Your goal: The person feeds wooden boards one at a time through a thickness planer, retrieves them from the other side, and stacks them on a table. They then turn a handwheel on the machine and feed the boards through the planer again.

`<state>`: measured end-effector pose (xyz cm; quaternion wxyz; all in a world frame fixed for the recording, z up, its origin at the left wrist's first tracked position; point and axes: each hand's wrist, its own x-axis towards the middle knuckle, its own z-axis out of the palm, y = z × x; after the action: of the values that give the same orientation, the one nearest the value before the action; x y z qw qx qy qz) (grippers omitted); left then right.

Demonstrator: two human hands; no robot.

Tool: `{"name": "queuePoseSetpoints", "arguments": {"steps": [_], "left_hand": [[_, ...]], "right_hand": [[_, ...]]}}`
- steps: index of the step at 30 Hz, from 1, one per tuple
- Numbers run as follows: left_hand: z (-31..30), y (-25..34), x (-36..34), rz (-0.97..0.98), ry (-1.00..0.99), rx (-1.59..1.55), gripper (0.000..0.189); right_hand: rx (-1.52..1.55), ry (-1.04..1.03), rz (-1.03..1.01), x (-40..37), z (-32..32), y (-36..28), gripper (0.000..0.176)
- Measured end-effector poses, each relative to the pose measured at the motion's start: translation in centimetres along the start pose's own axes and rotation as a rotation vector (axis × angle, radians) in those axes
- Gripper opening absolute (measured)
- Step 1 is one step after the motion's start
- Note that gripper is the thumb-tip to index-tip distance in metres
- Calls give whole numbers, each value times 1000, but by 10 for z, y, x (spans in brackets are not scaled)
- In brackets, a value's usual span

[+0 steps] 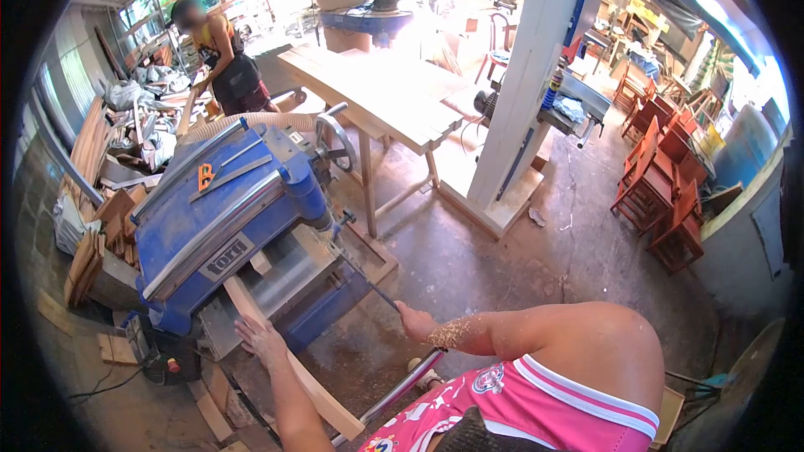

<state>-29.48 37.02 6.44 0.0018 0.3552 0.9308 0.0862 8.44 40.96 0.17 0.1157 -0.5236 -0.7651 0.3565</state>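
Observation:
My left hand (261, 341) lies with its fingers stretched out on a long, narrow wooden board (318, 393). The board's far end goes in under the hood of a blue thickness planer (188, 213), where it is hidden. My right hand (415, 321) is closed around the end of a thin dark lever (368, 281) that reaches out from the planer's side. Wood shavings cling to my right forearm. A shorter wood piece (260, 263) shows at the planer's opening, beside the board. On top of the planer rest an orange tool (205, 176) and a flat metal strip (230, 178).
A wooden table (368, 96) stands behind the planer, with a tall white-and-blue machine column (519, 92) to its right. Another person (228, 54) works by scrap wood at the back left. Reddish wooden chairs (662, 176) cluster at right; cables and offcuts lie lower left.

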Motion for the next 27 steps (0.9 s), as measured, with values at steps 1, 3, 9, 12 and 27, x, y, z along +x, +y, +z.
{"name": "queuePoseSetpoints", "arguments": {"steps": [1, 3, 9, 12, 27], "left_hand": [[-1, 3, 3, -3, -2, 1, 67], [-4, 4, 8, -13, -31, 14, 69], [1, 4, 25, 6, -6, -9, 73], [6, 3, 33, 30, 63, 2, 74], [1, -18, -95, -31, 14, -70, 74]], "right_hand": [[-29, 2, 12, 1, 3, 2, 44], [-59, -17, 12, 2, 1, -1, 45], [-12, -172, 59, 6, -5, 9, 60], [4, -228, -6, 14, -12, 13, 67], [-164, 548, -566, 258, -237, -48, 46]]}}
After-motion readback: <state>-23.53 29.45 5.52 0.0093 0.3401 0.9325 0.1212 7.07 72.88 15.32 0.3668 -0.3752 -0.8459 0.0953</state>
